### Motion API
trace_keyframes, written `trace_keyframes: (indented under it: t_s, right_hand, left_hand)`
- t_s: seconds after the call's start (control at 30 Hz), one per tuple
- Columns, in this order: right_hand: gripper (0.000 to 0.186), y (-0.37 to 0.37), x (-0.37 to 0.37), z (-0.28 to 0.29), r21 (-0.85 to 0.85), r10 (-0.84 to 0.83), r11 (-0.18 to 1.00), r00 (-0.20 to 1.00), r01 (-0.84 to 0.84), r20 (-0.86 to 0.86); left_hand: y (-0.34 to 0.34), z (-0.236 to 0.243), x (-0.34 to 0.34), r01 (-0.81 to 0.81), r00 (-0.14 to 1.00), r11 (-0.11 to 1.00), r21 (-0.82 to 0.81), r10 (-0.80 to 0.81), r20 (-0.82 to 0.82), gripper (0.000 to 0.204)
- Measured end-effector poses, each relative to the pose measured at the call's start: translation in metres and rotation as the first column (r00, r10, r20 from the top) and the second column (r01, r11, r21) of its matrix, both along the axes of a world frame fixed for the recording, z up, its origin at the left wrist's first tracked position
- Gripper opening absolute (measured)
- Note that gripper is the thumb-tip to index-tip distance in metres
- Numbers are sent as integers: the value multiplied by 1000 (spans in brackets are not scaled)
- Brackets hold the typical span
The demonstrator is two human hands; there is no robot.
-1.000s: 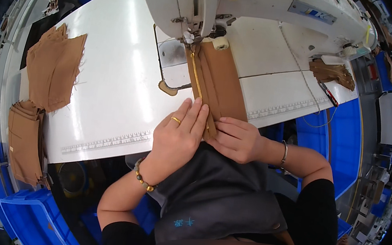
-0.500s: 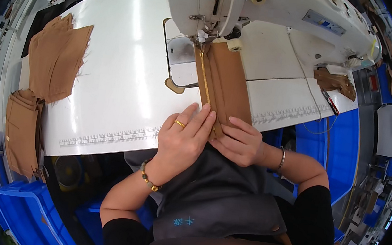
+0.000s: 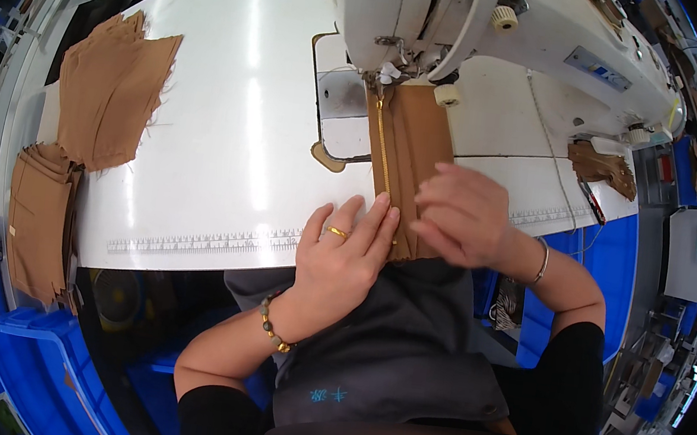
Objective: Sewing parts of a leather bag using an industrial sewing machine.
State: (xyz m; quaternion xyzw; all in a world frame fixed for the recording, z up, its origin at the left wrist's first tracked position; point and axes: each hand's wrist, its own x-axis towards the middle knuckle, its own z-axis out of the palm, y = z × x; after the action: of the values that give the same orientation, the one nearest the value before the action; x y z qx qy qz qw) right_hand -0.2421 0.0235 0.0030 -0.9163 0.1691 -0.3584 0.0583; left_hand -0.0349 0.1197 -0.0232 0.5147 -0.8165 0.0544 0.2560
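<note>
A brown fabric piece (image 3: 430,127) with a gold zipper (image 3: 386,157) along its left part lies under the presser foot (image 3: 384,79) of a white sewing machine (image 3: 552,51). My left hand (image 3: 344,256) rests at the near end of the zipper, fingers stretched out and fingertips on the fabric. My right hand (image 3: 462,214) is over the fabric's right side, fingers bent and apart, slightly blurred, with nothing visible in them; whether it touches the fabric I cannot tell.
Brown cut pieces (image 3: 111,93) lie on the left of the white table (image 3: 208,157), a second stack (image 3: 38,232) near its left edge. A brown scrap bundle (image 3: 598,166) and red-black tool (image 3: 594,204) lie right. Blue bins (image 3: 35,362) stand below.
My right hand has left the zipper's near end and moved up and rightward over the fabric. My left hand stays at the zipper's end. The whole view has shifted somewhat.
</note>
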Motion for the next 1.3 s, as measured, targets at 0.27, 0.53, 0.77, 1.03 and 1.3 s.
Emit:
trace_keyframes:
  t_s: [0.27,0.53,0.77,1.03,1.3]
  right_hand:
    - [49,-67,24,-26,29,-76,996,959,87,-274]
    - [87,-67,18,-19,116,-43,990,944,85,-328]
    - [92,-66,20,-17,155,-58,981,935,118,-349]
    - [88,-71,15,-26,115,-41,990,946,82,-321]
    - [76,-71,16,-28,85,-64,992,943,97,-327]
  left_hand:
    - [3,3,-2,-25,997,999,33,23,79,40]
    - [23,-23,3,80,996,995,-54,-78,39,57]
    - [55,-24,76,-23,999,984,-178,31,42,48]
    - [54,25,329,-722,472,533,-441,846,248,49]
    - [71,35,379,-892,453,452,-20,891,-17,30]
